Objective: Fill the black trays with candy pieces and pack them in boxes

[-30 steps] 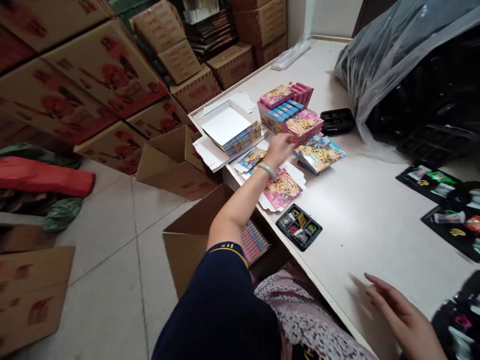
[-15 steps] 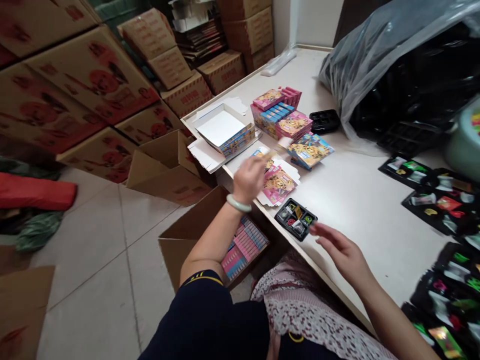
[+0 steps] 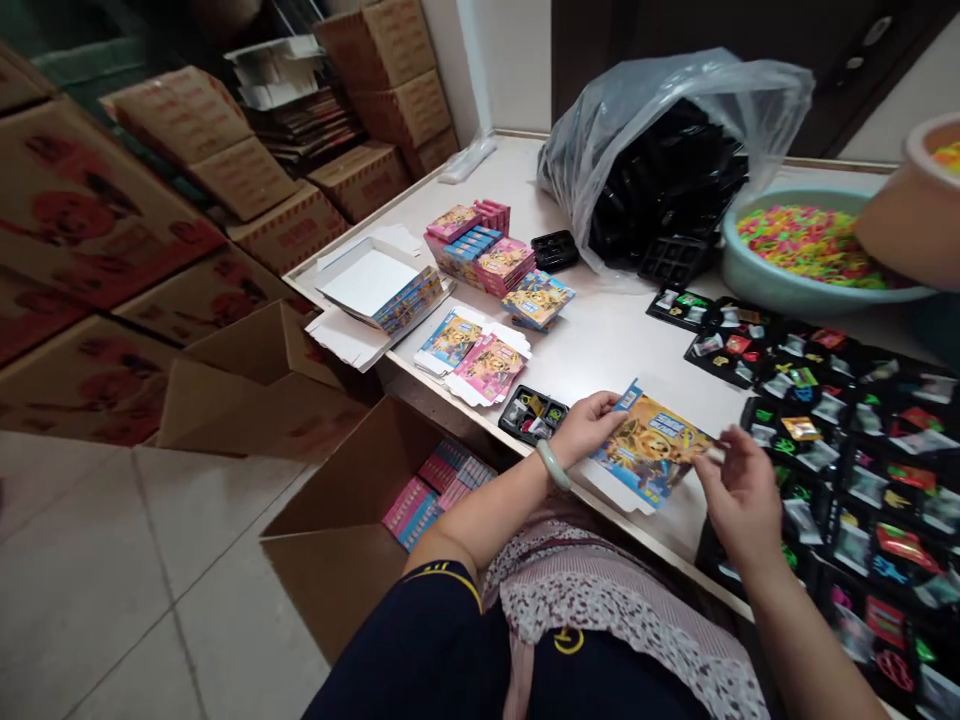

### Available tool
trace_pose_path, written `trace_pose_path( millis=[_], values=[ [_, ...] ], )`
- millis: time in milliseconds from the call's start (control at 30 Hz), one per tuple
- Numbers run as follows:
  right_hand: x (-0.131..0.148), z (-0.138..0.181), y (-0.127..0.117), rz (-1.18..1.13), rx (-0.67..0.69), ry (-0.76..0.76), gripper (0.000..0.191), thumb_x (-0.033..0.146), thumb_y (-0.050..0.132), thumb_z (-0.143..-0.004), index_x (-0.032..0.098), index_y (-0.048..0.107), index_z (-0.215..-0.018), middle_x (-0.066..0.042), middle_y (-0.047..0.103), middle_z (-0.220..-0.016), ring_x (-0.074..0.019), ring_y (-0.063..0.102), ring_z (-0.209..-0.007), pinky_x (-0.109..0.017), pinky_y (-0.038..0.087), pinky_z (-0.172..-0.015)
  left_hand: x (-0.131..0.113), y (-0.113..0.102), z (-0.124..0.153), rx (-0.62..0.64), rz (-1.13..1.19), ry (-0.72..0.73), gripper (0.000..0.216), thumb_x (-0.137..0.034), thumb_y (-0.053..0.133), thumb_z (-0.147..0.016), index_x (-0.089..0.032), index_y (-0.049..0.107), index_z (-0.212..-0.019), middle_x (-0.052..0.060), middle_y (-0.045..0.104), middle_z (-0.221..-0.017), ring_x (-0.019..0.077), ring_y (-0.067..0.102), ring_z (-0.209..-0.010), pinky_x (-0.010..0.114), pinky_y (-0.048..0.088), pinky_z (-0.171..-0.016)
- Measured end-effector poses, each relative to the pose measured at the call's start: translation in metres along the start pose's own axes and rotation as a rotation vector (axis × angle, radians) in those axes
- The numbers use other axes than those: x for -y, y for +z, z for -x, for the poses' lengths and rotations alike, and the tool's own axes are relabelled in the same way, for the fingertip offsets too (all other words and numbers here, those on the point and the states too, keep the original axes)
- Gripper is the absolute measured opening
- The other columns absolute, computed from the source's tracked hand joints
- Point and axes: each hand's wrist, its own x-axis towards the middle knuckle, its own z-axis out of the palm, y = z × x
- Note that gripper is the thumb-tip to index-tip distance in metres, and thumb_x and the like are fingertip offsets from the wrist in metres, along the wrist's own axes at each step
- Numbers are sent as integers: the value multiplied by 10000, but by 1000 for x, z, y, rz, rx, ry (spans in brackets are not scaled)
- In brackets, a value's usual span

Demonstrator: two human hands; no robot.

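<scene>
Head view: just above the near table edge (image 3: 675, 560), the left hand (image 3: 589, 428) and right hand (image 3: 739, 495) each pinch an end of a flat printed carton (image 3: 651, 450), a small black tray (image 3: 534, 412) just left of it, stacked colourful boxes (image 3: 487, 255) farther back.

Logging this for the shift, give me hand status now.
Left hand and right hand grip flat carton by its ends. Filled tray beside it. Nothing blocking.

filled tray (image 3: 534, 413) left of flat carton (image 3: 651, 450)
</scene>
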Motion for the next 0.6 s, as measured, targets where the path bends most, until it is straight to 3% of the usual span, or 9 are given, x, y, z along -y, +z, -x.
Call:
trace_pose_path(
  millis=[67,167,267,367,467,600],
  values=[
    [10,-3,-9,224,-76,-237,429,407,650,-808,194,572,-1173,-147,625,-1138,-309,577,-1101,-518,451,-979,-3,11,2,-25,-29,4,155,-280,624,-840,-144,624,-916,40,670,-835,142,624,-741,268,516,-697],
    [26,-16,-13,352,116,-364,281,353,545,-867,203,612,-1096,-147,652,-1086,-304,582,-1079,-496,441,-979,-16,25,8,9,-200,115,135,-275,609,-845,-157,648,-898,36,682,-834,147,625,-757,270,514,-709],
    [34,-32,-15,298,221,-216,224,375,571,-832,202,639,-956,-97,667,-878,-251,626,-839,-396,508,-777,-29,33,8,25,-425,317,145,-256,551,-886,-174,661,-930,51,702,-890,164,644,-815,296,520,-762],
    [33,-43,-18,199,384,-59,210,416,627,-765,207,637,-762,-21,616,-695,-186,571,-656,-298,447,-593,-37,36,4,58,-568,492,187,-247,492,-929,-179,645,-1013,75,708,-949,177,660,-872,323,530,-809],
    [25,-51,-24,12,483,58,249,443,611,-747,198,647,-715,5,612,-657,-171,563,-651,-285,435,-600,-38,37,2,139,-721,574,262,-268,478,-944,-169,584,-1162,114,691,-1053,210,653,-971,373,533,-864],
    [11,-55,-26,-187,506,185,306,479,628,-734,182,679,-790,-10,668,-747,-181,602,-725,-325,492,-697,-33,35,3,253,-946,591,482,-283,525,-917,-129,429,-1363,203,611,-1241,284,605,-1121,473,511,-936]
  ],
)
